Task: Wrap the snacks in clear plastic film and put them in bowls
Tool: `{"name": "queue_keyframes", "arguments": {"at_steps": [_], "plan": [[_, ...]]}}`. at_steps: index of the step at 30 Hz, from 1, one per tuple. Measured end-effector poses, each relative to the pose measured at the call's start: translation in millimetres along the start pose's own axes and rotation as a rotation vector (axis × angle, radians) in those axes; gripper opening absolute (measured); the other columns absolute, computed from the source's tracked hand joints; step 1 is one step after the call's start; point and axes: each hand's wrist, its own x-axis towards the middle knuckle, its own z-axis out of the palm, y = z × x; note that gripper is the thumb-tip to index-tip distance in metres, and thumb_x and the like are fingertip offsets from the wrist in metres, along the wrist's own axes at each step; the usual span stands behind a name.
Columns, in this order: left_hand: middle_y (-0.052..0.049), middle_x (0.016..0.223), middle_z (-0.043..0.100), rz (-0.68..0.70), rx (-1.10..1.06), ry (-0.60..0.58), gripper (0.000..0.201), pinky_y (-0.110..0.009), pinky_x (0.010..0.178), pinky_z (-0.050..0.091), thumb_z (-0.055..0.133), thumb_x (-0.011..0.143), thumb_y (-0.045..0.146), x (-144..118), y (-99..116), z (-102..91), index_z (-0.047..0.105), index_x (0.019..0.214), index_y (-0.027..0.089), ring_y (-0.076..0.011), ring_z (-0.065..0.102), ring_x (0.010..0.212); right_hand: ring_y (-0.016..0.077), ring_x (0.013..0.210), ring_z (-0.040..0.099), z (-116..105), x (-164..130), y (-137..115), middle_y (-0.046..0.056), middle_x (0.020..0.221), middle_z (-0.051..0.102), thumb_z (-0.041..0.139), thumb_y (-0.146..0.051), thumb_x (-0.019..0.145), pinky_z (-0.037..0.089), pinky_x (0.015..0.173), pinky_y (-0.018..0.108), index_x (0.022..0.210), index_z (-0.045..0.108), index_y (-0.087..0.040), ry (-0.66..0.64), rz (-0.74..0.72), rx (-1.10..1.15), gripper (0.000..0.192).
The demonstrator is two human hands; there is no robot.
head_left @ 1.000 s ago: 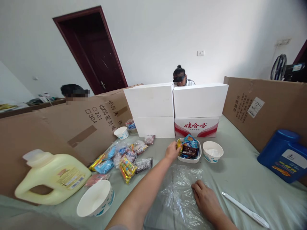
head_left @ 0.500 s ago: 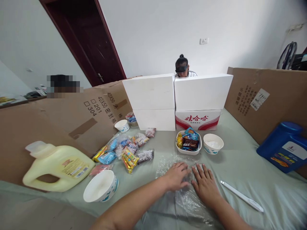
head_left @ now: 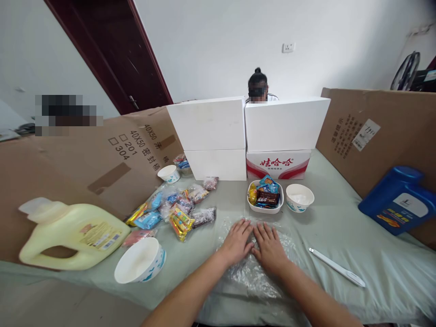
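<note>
Green cloth point(head_left: 340, 227) covered the bench, cardboard walls at 9 and 3 o'clock. Left hand point(head_left: 236, 240) had come back from the snack dish point(head_left: 265, 200) at 12 o'clock; both hands now lay flat on the plastic bag point(head_left: 252, 268), fingers spread, right hand point(head_left: 270, 247) touching the left. Judged: loading paused, bag being smoothed. Bag sat at 6 o'clock, crumpled; long axis apparently 12–6, mouth direction unclear.

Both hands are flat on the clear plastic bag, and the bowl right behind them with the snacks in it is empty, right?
Not quite. The head view shows both hands, left hand and right hand, flat on the clear plastic bag, but the bowl behind them is full of snack packets, not empty.
</note>
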Motion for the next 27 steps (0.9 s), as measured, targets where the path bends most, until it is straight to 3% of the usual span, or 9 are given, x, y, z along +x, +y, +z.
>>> {"name": "queue_keyframes", "arguments": {"at_steps": [5,8,11,13,17,19,22,25,27], "plan": [[-0.002,0.158,0.018,0.113,0.021,-0.167,0.067,-0.058,0.115,0.016,0.058,0.089,0.041,-37.6,-6.5,12.8,0.026,0.148,0.034,-0.0327,0.009,0.146,0.0382,0.142,0.019,16.8,-42.0,4.3,0.009,0.154,0.025,0.049,-0.053,0.086,0.015,0.109,0.064,0.147,0.034,-0.025,-0.118,0.027,-0.007,0.068],[-0.005,0.157,0.023,0.065,0.030,-0.169,0.061,-0.055,0.115,0.019,0.056,0.090,0.043,-37.5,-9.3,6.0,0.033,0.145,0.032,-0.0315,0.015,0.145,0.0368,0.140,0.027,6.5,-42.3,8.0,0.016,0.150,0.035,0.049,-0.047,0.088,0.022,0.111,0.056,0.141,0.045,-0.015,-0.072,0.114,-0.039,0.062],[-0.007,0.154,0.031,0.008,0.044,-0.135,0.055,-0.053,0.115,0.021,0.052,0.092,0.041,-23.9,-16.2,1.2,0.037,0.144,0.028,-0.0292,0.021,0.144,0.0304,0.139,0.031,1.9,-26.9,17.7,0.014,0.149,0.038,0.046,-0.041,0.090,0.027,0.112,0.045,0.140,0.046,-0.012,-0.035,0.029,-0.022,0.057],[-0.007,0.154,0.030,-0.021,0.053,-0.122,0.055,-0.054,0.114,0.022,0.053,0.092,0.041,-18.2,-23.7,0.1,0.038,0.143,0.029,-0.0300,0.021,0.144,0.0299,0.139,0.030,4.1,-19.9,30.1,0.011,0.150,0.037,0.047,-0.045,0.089,0.025,0.112,0.047,0.141,0.043,-0.016,-0.020,-0.023,-0.027,0.060],[-0.011,0.154,0.029,-0.098,0.067,-0.086,0.058,-0.057,0.112,0.024,0.057,0.089,0.041,-17.3,-31.8,-2.7,0.040,0.142,0.025,-0.0346,0.019,0.143,0.0412,0.136,0.030,7.2,-20.7,56.8,0.020,0.144,0.043,0.053,-0.051,0.085,0.022,0.107,0.060,0.136,0.049,-0.009,0.120,0.244,-0.142,0.066],[-0.013,0.151,0.034,-0.103,0.060,-0.027,0.053,-0.055,0.111,0.026,0.056,0.089,0.036,-14.0,-25.0,-2.8,0.044,0.139,0.022,-0.0340,0.024,0.142,0.0401,0.133,0.035,5.3,-22.5,59.5,0.021,0.139,0.048,0.053,-0.045,0.087,0.026,0.106,0.056,0.131,0.053,-0.007,0.194,0.255,-0.151,0.058],[-0.012,0.146,0.042,-0.038,0.024,0.035,0.046,-0.049,0.112,0.030,0.050,0.091,0.026,-2.3,-2.6,4.8,0.046,0.136,0.020,-0.0287,0.034,0.138,0.0292,0.127,0.044,2.8,-21.0,46.2,0.016,0.134,0.054,0.047,-0.032,0.092,0.032,0.107,0.042,0.127,0.056,-0.010,0.229,0.046,-0.072,0.043],[-0.012,0.151,0.036,0.031,-0.001,0.009,0.055,-0.049,0.114,0.026,0.048,0.091,0.029,6.3,17.9,19.0,0.036,0.143,0.019,-0.0281,0.027,0.141,0.0251,0.123,0.047,1.5,-17.5,33.5,0.013,0.131,0.056,0.049,-0.026,0.090,0.035,0.105,0.037,0.127,0.056,-0.013,0.173,-0.067,-0.017,0.040],[-0.010,0.156,0.026,0.079,-0.001,-0.038,0.061,-0.054,0.116,0.018,0.049,0.092,0.037,5.7,23.3,25.9,0.028,0.147,0.022,-0.0295,0.016,0.145,0.0250,0.116,0.051,-2.7,-15.9,37.8,0.012,0.124,0.060,0.051,-0.028,0.089,0.038,0.099,0.037,0.124,0.057,-0.016,0.147,-0.005,-0.016,0.037]]}}
